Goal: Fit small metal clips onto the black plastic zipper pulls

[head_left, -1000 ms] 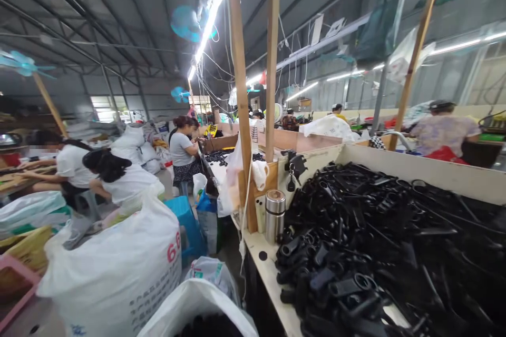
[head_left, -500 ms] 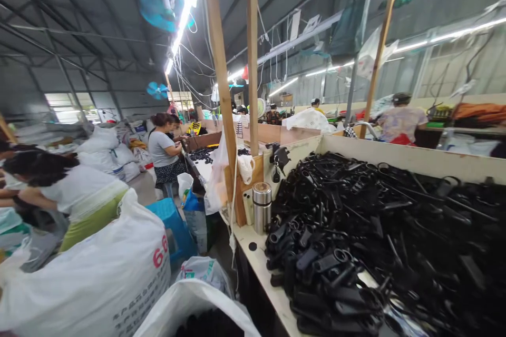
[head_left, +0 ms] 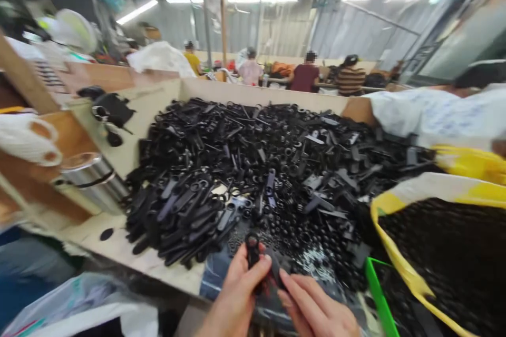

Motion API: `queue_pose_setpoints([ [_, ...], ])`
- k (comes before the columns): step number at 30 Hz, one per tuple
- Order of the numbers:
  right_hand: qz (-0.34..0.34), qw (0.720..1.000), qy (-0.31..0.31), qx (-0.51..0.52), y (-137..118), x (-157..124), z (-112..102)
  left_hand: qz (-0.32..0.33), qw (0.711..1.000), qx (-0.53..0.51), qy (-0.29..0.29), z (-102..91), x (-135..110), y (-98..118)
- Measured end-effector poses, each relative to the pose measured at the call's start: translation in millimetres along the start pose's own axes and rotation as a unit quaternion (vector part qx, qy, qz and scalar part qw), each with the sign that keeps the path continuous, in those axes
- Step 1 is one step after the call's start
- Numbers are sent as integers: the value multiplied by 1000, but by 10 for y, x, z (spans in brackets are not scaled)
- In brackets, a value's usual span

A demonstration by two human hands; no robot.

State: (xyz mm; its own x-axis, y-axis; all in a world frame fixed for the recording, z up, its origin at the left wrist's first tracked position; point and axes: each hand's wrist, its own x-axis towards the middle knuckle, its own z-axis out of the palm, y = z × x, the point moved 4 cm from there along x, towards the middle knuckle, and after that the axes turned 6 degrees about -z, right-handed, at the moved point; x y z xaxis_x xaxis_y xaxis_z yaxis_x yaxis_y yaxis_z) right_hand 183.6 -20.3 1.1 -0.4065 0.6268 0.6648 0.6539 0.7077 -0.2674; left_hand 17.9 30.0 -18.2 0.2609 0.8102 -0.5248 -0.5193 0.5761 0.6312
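Note:
My left hand [head_left: 236, 297] comes in from the bottom middle, its thumb and fingers closed on a black plastic part with a ring at its top end [head_left: 252, 247]. Close beside it is my right hand [head_left: 316, 305], fingertips pinched against a dark flat strip [head_left: 275, 260]. Whether that strip joins the ringed part is blurred. Just beyond both hands spreads a large heap of black plastic parts [head_left: 237, 147], strips and small rings mixed. Small pale bits [head_left: 316, 263] lie beside my right hand on a dark plastic sheet [head_left: 215, 274].
A steel flask [head_left: 95, 181] and hanging keys [head_left: 113, 137] are at the left. To the right stand a yellow-edged sack [head_left: 403, 263] of small black pieces and a green bin [head_left: 379, 295]. A low board [head_left: 269, 96] backs the heap; several people sit beyond it.
The view has swung right and down, from the aisle with sacks to the heap. Both my hands are now in view, at black parts; earlier neither showed.

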Motion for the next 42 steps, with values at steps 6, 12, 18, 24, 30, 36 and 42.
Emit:
queue_pose_setpoints([
  [6,31,995,65,72,-101,142,22,-70,990,-112,-39,16,-71,73],
  [12,24,995,84,51,-213,189,139,-38,990,-116,-66,-14,-24,-49],
  [18,37,993,107,21,-277,166,215,-2,997,-63,-53,-3,-83,-84],
  [24,58,989,132,17,-326,94,300,27,1000,-9,-7,35,-149,-127],
  [30,63,989,136,3,-326,57,385,54,996,52,44,-1,-139,-173],
  [36,63,991,106,44,-334,188,231,41,996,75,33,-51,-104,-189],
  [42,344,916,34,202,-30,232,1,15,978,205,-36,-190,-143,-322],
])
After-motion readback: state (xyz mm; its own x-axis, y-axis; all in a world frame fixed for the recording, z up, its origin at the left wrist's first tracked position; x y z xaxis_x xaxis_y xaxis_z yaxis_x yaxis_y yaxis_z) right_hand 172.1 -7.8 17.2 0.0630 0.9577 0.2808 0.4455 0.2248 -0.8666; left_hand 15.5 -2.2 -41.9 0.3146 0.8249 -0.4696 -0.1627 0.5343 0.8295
